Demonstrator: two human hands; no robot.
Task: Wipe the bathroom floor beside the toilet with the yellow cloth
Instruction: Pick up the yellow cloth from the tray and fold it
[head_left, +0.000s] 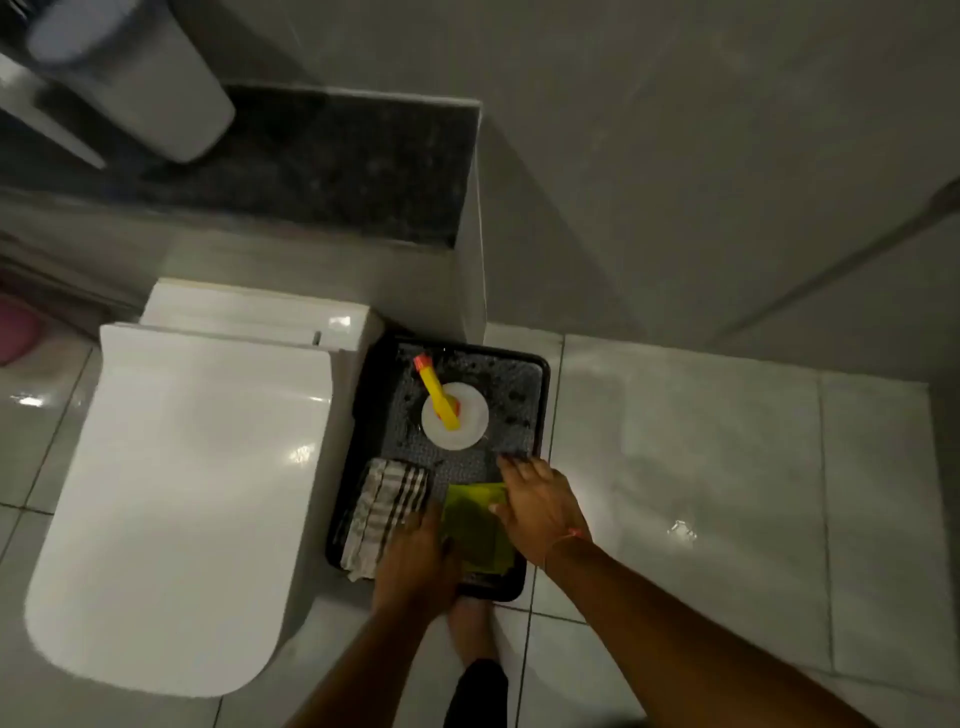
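Glossy pale floor tiles (727, 467); wide bare stretch to the right, wall closing the far side. One black tray (543, 395) sits tight against the toilet (182, 467), filling the gap beside it. In tray: one spray bottle (453, 413), one striped cloth (387, 506), one yellow cloth (480, 530). Left hand (415, 564) rests on yellow cloth's left edge, grip unclear. Right hand (537, 506) fingers spread flat, pressing its right edge.
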